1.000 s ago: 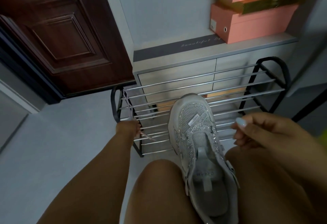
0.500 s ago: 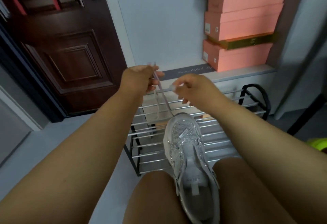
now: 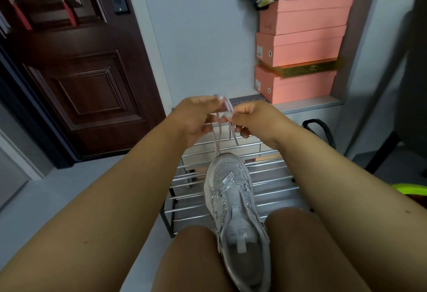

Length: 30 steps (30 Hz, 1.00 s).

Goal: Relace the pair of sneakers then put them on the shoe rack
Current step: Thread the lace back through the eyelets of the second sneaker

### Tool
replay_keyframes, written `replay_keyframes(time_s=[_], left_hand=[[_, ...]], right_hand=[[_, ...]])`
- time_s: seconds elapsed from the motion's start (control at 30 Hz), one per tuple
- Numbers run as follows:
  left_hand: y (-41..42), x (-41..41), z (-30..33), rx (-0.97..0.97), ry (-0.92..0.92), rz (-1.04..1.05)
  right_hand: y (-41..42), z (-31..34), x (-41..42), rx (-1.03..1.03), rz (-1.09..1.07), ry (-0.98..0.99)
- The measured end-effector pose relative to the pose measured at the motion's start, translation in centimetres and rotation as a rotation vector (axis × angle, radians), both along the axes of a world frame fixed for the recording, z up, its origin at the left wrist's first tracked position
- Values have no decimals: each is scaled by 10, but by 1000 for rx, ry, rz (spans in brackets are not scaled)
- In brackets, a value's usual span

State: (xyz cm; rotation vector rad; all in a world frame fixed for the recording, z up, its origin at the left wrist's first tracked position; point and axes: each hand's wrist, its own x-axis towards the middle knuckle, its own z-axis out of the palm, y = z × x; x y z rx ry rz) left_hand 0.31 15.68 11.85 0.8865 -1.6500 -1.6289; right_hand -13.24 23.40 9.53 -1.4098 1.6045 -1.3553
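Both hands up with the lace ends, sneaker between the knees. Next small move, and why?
Probably bring the lace ends down and feed one into the next eyelet. The left hand and right hand pinch the ends together, raised above the toe of the sneaker, as if evening them. The strands run only to the front; the upper eyelets look unlaced.

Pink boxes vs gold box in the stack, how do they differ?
The pink boxes are plain, matte and tall; the gold box is thin, shiny, with a mesh-patterned side. There are three pink boxes and one gold box, and it is sandwiched above the lowest pink one. All are stacked on the same ledge.
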Motion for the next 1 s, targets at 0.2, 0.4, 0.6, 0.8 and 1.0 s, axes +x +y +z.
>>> replay_keyframes(time_s=[0.2,0.4,0.6,0.8,1.0], left_hand=[[10,2,-16,101,63,57],[45,31,-35,45,52,63],[87,42,-70,-213,-386,102],[97,30,-78,-133,-326,212],[101,25,-89,-155,-478,186]], right_hand=[[15,-8,2,36,34,1],[45,-45,3,23,3,-317],[68,-75,5,-12,-31,-298],[76,-86,15,-64,-83,-267],[79,-86,20,-106,-94,-205]])
